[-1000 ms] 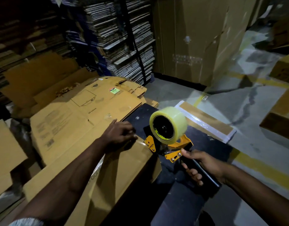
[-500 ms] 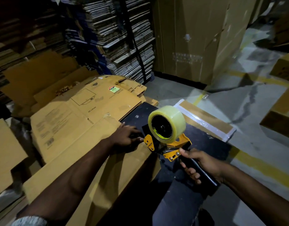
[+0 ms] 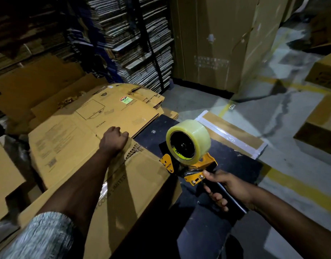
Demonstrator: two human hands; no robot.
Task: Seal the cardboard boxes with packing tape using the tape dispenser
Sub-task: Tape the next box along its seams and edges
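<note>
The tape dispenser [image 3: 189, 157] was gripped by its black handle in the right hand [image 3: 228, 189], its nose at the near edge of the flattened cardboard box [image 3: 134, 174]. That box's far corrugated edge was clasped by the left hand [image 3: 113, 140]. Bare concrete floor [image 3: 273, 128] lay to the right.

pretty dim overall, warehouse-dark at the top left and bottom. the light seems to come from the upper right, where the floor [image 3: 284, 131] looks pale with some glare. the tape roll [image 3: 193, 135] catches a shine. wide-angle bending at the edges, and the sleeve [image 3: 41, 238] is motion-blurred.
</note>
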